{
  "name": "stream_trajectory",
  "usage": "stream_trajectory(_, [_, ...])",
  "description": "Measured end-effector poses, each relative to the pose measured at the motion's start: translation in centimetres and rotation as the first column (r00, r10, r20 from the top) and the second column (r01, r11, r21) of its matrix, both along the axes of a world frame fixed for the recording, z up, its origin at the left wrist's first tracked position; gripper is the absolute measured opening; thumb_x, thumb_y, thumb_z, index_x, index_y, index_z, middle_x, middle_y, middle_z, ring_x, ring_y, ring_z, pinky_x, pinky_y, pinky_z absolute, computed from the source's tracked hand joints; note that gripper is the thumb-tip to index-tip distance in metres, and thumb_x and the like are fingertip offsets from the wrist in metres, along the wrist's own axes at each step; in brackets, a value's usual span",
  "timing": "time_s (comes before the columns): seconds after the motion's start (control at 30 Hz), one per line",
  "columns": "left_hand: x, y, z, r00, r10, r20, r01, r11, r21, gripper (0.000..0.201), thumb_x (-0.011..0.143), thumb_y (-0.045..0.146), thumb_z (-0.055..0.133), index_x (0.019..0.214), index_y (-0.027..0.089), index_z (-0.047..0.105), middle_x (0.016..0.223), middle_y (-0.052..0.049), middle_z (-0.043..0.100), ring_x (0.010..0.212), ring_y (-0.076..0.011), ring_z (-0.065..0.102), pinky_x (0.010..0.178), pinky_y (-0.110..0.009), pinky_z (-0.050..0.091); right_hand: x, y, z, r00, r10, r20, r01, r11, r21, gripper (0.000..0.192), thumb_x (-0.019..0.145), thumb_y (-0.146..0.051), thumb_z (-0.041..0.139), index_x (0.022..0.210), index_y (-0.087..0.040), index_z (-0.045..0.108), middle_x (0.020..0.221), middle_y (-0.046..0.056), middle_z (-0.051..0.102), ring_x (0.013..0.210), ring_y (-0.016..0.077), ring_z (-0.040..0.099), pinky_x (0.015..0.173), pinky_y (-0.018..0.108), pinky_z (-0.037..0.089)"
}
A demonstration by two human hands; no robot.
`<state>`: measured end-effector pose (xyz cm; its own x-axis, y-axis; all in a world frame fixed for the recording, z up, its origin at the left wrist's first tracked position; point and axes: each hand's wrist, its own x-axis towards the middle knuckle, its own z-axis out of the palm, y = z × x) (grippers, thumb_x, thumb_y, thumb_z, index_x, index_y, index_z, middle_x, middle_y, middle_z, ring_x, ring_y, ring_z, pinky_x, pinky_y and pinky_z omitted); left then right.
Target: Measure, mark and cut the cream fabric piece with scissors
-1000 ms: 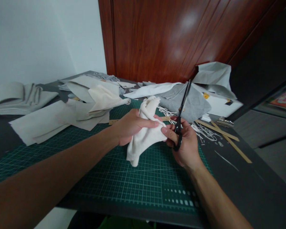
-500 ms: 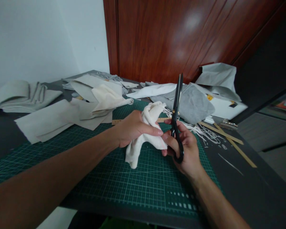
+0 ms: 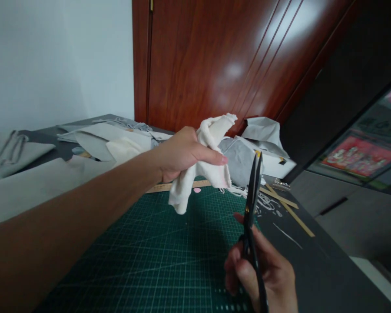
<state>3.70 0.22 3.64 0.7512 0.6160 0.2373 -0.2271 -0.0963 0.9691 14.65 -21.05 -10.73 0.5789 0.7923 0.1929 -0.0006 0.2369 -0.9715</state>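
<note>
My left hand (image 3: 185, 154) is closed around a bunched piece of cream fabric (image 3: 211, 174), raised over the green cutting mat (image 3: 169, 243). One end of the fabric sticks up above the fist and two ends hang below it. Lower right, my right hand (image 3: 260, 269) holds black scissors (image 3: 251, 213) by the handles, blades pointing up and nearly together. The scissors are apart from the fabric. Beneath the fabric, a small pink piece (image 3: 197, 190) lies beside a wooden ruler (image 3: 159, 188).
Folded grey fabric (image 3: 39, 150) lies at the far left, with pale fabric sheets (image 3: 97, 139) nearer the middle. Grey cloth (image 3: 239, 158) and a white box (image 3: 280, 167) stand at the back right. Wooden strips (image 3: 296, 213) and white cord scraps (image 3: 267, 202) lie on the right.
My right hand has drawn away from the fabric, down and toward me, with the scissors. The left hand has lifted the fabric slightly. The view has tilted up and turned right. The pink piece now shows.
</note>
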Motion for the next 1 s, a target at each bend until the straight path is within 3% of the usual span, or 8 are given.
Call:
stream_trajectory(0.1, [0.3,-0.6,1.0,0.999,-0.030,0.013,0.030,0.998,0.047,0.022,0.062,0.009,0.087,0.075,0.010,0.069,0.073,-0.005,0.071,0.070,-0.0192,0.070,0.064,-0.028,0.056,0.0,-1.5,-1.5,0.999,0.021,0.036,-0.021,1.000,-0.020,0.088,0.068,-0.059,0.093,0.145,-0.030,0.061,0.069,-0.001,0.070,0.047,0.0160,0.061,0.042,0.028,0.047])
stream_trajectory(0.23, [0.0,-0.5,1.3,0.999,-0.029,0.016,0.026,0.991,0.134,0.022,0.062,0.011,0.086,0.074,0.012,0.068,0.071,-0.001,0.070,0.067,-0.0176,0.070,0.064,-0.027,0.055,0.5,-2.0,-2.8,0.985,0.158,0.076,-0.152,0.985,-0.080,0.090,0.071,-0.080,0.078,0.144,-0.030,0.061,0.075,0.003,0.073,0.055,0.0205,0.068,0.050,0.032,0.051])
stream_trajectory(0.43, [-0.6,1.7,2.3,0.992,0.115,0.052,-0.126,0.926,0.355,0.025,0.059,0.011,0.089,0.073,0.012,0.068,0.072,-0.001,0.067,0.067,-0.0139,0.064,0.060,-0.024,0.047,1.1,1.5,-0.9,0.929,0.275,0.249,-0.271,0.961,-0.050,0.073,0.075,-0.078,0.077,0.126,-0.027,0.061,0.079,0.001,0.067,0.066,0.0188,0.061,0.056,0.030,0.044])
stream_trajectory(0.6, [-0.4,3.5,2.6,0.977,0.193,0.086,-0.212,0.906,0.368,0.030,0.057,0.013,0.090,0.073,0.013,0.065,0.070,0.000,0.063,0.066,-0.0143,0.062,0.059,-0.025,0.045,3.2,7.1,0.6,0.849,0.331,0.412,-0.326,0.942,-0.086,0.077,0.068,-0.076,0.085,0.119,-0.025,0.057,0.088,0.001,0.062,0.080,0.0208,0.060,0.071,0.033,0.049])
stream_trajectory(0.73, [-0.5,4.9,2.0,0.972,0.229,0.054,-0.232,0.895,0.381,0.027,0.059,0.018,0.091,0.071,0.012,0.068,0.073,-0.004,0.067,0.066,-0.0155,0.061,0.059,-0.027,0.045,4.8,10.3,1.0,0.810,0.362,0.462,-0.370,0.926,-0.078,0.058,0.083,-0.064,0.080,0.119,-0.023,0.058,0.087,-0.001,0.059,0.076,0.0186,0.057,0.071,0.033,0.048])
stream_trajectory(0.9, [-0.8,6.5,1.6,0.971,0.227,0.080,-0.241,0.918,0.314,0.025,0.061,0.019,0.091,0.073,0.012,0.070,0.078,-0.009,0.071,0.069,-0.0191,0.064,0.061,-0.031,0.049,4.6,11.1,1.1,0.831,0.297,0.470,-0.332,0.943,-0.010,0.054,0.093,-0.067,0.067,0.123,-0.023,0.058,0.086,-0.001,0.056,0.075,0.0183,0.054,0.067,0.032,0.044])
stream_trajectory(1.0, [-0.6,7.0,1.3,0.973,0.219,0.077,-0.232,0.921,0.314,0.025,0.061,0.018,0.091,0.073,0.011,0.070,0.078,-0.009,0.070,0.070,-0.0191,0.063,0.062,-0.031,0.049,4.0,10.6,0.7,0.840,0.293,0.457,-0.327,0.945,-0.005,0.058,0.092,-0.068,0.068,0.129,-0.024,0.058,0.089,0.000,0.057,0.074,0.0178,0.054,0.064,0.030,0.042])
